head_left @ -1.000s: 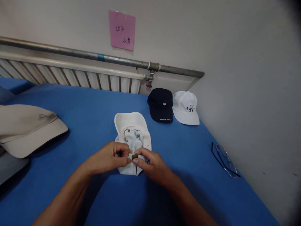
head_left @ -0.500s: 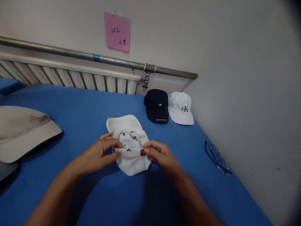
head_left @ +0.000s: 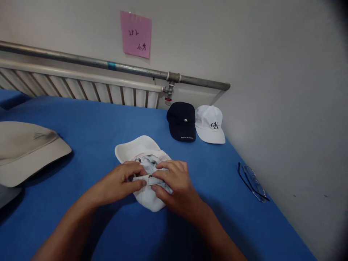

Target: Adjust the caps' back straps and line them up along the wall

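Observation:
A white baseball cap (head_left: 152, 199) lies upside down on the blue surface, its brim pointing away to the upper left and its inside showing. Across its near edge runs the white back strap (head_left: 155, 181), with a small metal eyelet. My left hand (head_left: 119, 183) pinches the cap's rear edge at the left end of the strap, thumb outside and fingers inside. My right hand (head_left: 176, 185) holds the strap between thumb and fingers, close to the left fingertips. The brass-coloured buckle is hidden behind my right hand.
A black cap (head_left: 181, 123) and a white cap (head_left: 210, 125) with lettering sit at the back right. Glasses (head_left: 252, 183) lie near the right edge. At left are a beige cap (head_left: 29, 152) and part of a grey one (head_left: 8, 195). A radiator (head_left: 103, 92) lines the wall.
My right hand has moved left from the buckle end along the strap towards my left hand. The cap has turned slightly, its brim shifting left.

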A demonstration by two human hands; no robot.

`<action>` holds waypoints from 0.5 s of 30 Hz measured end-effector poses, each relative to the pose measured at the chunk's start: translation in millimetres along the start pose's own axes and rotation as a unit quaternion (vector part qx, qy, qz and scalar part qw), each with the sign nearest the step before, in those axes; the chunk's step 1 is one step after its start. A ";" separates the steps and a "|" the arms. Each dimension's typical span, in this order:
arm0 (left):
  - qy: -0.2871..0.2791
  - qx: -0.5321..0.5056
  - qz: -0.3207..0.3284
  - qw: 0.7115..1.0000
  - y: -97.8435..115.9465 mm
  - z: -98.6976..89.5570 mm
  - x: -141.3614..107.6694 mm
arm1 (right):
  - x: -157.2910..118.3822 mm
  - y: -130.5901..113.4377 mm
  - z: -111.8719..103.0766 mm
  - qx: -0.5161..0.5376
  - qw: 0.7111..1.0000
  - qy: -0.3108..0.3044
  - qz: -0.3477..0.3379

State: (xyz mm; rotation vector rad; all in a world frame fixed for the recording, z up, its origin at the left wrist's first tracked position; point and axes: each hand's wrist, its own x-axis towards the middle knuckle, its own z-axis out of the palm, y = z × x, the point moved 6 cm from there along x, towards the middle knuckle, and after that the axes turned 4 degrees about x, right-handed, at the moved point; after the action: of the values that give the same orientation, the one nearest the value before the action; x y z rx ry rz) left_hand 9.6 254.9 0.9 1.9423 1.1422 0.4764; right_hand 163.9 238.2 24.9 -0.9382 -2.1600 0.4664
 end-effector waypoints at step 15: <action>-0.103 -0.118 -0.055 0.986 -10.3 11.5 -1.1 | -0.6 -0.4 9.3 0.202 0.977 -0.057 0.023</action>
State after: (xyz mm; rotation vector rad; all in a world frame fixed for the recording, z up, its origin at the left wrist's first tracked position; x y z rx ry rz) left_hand 11.0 251.4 -14.1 1.6708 1.0063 0.3273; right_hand 157.1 237.2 18.6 -0.7461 -2.0349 0.9612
